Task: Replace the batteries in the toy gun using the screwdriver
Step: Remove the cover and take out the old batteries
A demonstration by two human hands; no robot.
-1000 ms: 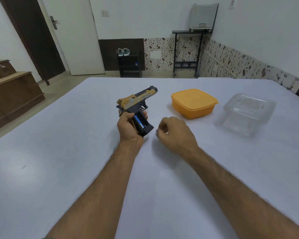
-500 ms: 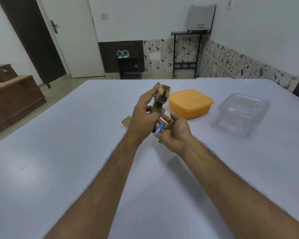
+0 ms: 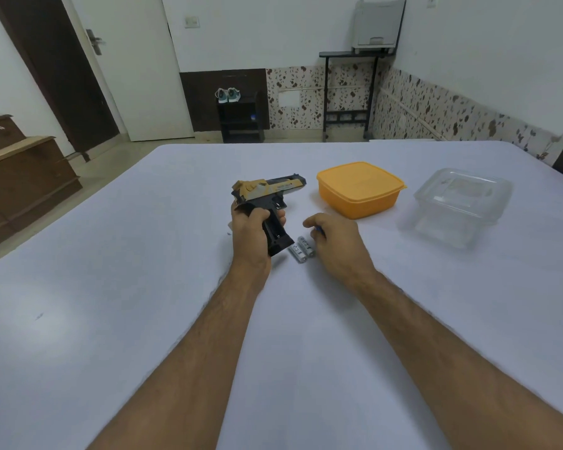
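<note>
Batteries [image 3: 301, 248], two pale cells lying side by side on the white table [image 3: 143, 287], sit just beside the butt of the toy gun [image 3: 267, 203]; a second ago a blue cell showed in the open grip, and half a second ago we had the gun tipped up over our right palm. Now the grip cavity looks dark and empty, so we judge the old cell is out and fresh ones go in next. Our left hand [image 3: 252, 235] wraps its fingers round the black grip, holding the gun just above the table. Its long axis runs from the tan rear toward the muzzle, pointing at the orange container [image 3: 359, 190]. Our right hand [image 3: 335, 241] rests curled just beyond the batteries from the gun; a blue speck shows at its fingertips, perhaps the removed cell pinched there. No screwdriver shows.
</note>
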